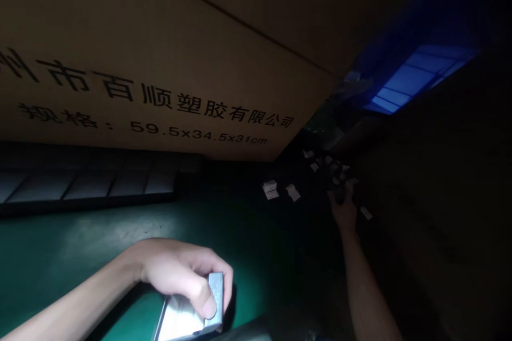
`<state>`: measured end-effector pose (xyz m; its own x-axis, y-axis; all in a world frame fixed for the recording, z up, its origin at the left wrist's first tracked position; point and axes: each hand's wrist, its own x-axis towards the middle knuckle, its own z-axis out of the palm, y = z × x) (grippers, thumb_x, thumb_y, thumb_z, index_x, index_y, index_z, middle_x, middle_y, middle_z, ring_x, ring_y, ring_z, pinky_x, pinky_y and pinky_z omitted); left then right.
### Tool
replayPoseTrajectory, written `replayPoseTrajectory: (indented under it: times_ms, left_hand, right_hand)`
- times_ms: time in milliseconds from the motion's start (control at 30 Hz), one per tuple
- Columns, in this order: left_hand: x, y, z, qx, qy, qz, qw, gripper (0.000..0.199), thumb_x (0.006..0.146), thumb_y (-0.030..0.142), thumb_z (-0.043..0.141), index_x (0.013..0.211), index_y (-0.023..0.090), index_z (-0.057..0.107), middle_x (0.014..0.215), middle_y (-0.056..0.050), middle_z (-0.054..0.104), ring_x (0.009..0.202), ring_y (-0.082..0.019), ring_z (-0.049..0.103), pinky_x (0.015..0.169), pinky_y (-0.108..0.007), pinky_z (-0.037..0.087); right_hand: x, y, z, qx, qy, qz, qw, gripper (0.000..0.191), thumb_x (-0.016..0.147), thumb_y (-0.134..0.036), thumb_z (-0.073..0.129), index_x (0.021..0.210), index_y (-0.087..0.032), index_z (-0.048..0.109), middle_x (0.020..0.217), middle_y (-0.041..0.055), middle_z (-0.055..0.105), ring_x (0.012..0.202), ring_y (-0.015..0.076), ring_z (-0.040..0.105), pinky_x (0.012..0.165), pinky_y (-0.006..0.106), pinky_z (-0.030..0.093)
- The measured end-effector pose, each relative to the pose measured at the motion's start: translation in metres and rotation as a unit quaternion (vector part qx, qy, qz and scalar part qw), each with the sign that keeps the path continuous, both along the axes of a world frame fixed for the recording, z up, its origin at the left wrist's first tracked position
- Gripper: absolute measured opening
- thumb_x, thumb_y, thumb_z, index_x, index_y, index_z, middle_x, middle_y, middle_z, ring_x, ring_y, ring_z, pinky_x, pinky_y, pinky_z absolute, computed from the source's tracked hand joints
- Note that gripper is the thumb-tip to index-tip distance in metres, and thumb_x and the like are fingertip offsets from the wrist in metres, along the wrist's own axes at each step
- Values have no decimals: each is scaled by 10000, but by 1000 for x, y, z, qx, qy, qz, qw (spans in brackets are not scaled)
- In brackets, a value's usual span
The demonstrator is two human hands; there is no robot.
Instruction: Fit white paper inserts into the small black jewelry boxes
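Note:
My left hand [180,272] is closed round a small light-grey box [216,301], its thumb pressed on the front face. Below the thumb a bright, shiny flat surface [180,319] shows; whether it is part of the box I cannot tell. My right hand [343,197] reaches far forward into a dark gap on the right, among small dark and pale pieces. Shadow hides its fingers and anything in them. Folded white papers [271,189] lie on the dark floor left of that hand.
A large cardboard box [160,64] with printed Chinese text fills the upper left. Beneath it is a dark padded strip [88,184] on the green floor [108,229]. A blue surface [416,74] stands upper right, and a dark bulky shape borders the right side.

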<state>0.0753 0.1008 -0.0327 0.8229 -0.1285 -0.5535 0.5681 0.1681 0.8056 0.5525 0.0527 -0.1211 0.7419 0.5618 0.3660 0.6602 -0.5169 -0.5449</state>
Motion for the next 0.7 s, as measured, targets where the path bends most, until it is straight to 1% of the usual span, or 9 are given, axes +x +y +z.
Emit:
replayPoseTrajectory:
  times_ms: [133, 200, 267, 333, 400, 467, 533, 633, 700]
  left_hand:
    - [0, 0, 1, 12, -6, 10, 1000, 396, 563, 313, 784, 944, 208, 750, 880, -15, 733, 655, -132, 555, 486, -169, 396]
    - [0, 0, 1, 0, -7, 14, 1000, 398, 558, 308, 797, 939, 205, 751, 882, -19, 734, 648, -126, 544, 485, -167, 387]
    - [-1, 1, 1, -8, -8, 10, 1000, 400, 558, 283, 809, 947, 210, 754, 878, -15, 730, 659, -129, 544, 491, -167, 391]
    - [-1, 1, 2, -4, -9, 8, 1000, 388, 574, 269, 804, 955, 214, 756, 851, -7, 717, 671, -132, 552, 499, -166, 397]
    - [-1, 0, 2, 2, -14, 14, 1000, 369, 592, 272, 789, 954, 206, 754, 828, -4, 709, 667, -128, 553, 501, -163, 394]
    - [-1, 0, 2, 0, -17, 17, 1000, 368, 594, 274, 781, 953, 198, 753, 830, -2, 714, 658, -120, 550, 505, -159, 393]
    - [-1, 0, 2, -1, -17, 10, 1000, 381, 593, 267, 782, 967, 202, 754, 867, -2, 733, 666, -118, 556, 517, -159, 403]
    - [-1, 1, -1, 3, -17, -1, 1000, 388, 607, 282, 784, 987, 214, 754, 911, -3, 754, 681, -126, 574, 529, -166, 419]
    - [-1, 1, -2, 1, -17, -2, 1000, 390, 608, 297, 788, 988, 216, 753, 902, 1, 755, 683, -129, 579, 536, -172, 424]
  right_hand:
    - [-13, -9, -1, 15, 27, 4, 1000, 945, 762, -593, 628, 1533, -99, 392, 1352, 240, 631, 1226, 379, 628, 1011, 475, 502]
    - [-27, -21, 1, 33, 37, 23, 998, 971, 768, -537, 657, 1577, -128, 310, 1328, 216, 646, 1195, 357, 649, 978, 458, 528]
    - [-44, -37, 1, 48, 35, 57, 997, 974, 789, -479, 673, 1610, -178, 244, 1261, 172, 674, 1138, 329, 677, 933, 444, 556]
    - [-64, -51, -2, 52, 10, 104, 993, 901, 823, -403, 655, 1610, -214, 258, 1204, 139, 678, 1094, 302, 689, 902, 436, 575]
    - [-84, -60, -5, 60, -38, 167, 983, 791, 851, -308, 616, 1582, -224, 326, 1144, 114, 678, 1050, 273, 695, 884, 425, 589]
    - [-105, -64, -8, 83, -92, 242, 962, 706, 874, -234, 593, 1548, -231, 382, 1072, 91, 683, 992, 250, 697, 862, 422, 604]
    - [-127, -62, -6, 115, -138, 305, 935, 629, 903, -180, 585, 1509, -249, 431, 1043, 80, 692, 973, 242, 692, 836, 423, 618]
    - [-162, -54, 3, 143, -184, 389, 891, 495, 925, -91, 581, 1385, -270, 560, 1088, 79, 709, 1016, 237, 676, 833, 411, 630]
    - [-185, -48, 12, 141, -196, 439, 865, 427, 922, -57, 599, 1295, -263, 630, 1076, 71, 716, 1011, 228, 667, 838, 399, 635]
